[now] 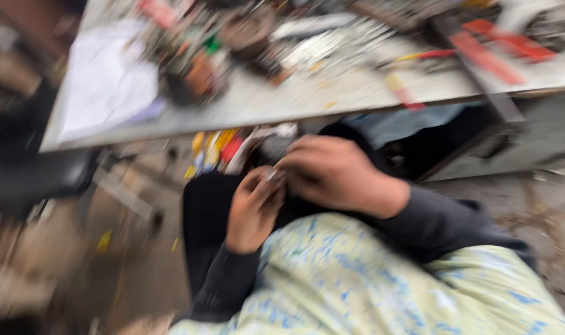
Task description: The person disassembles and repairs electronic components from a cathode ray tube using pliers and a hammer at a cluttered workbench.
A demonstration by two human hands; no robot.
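Near the frame's centre, I see my left hand (pixel 252 211) and right hand (pixel 332 174) meet, fingers curled tight around a small dark part (pixel 273 149) held close over my lap, below the cluttered counter (pixel 282 102).

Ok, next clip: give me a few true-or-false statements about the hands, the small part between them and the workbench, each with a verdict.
1. Both hands meet at a small dark object with a shiny bit, held over the lap. True: the left hand and the right hand close around the small object.
2. The right hand rests flat on the workbench. False: it is below the workbench edge, at the object.
3. The workbench carries many scattered tools and parts. True.
4. A white sheet lies on the bench's right end. False: it lies at the left end.
5. The sleeves are bright red. False: the sleeves are dark grey.
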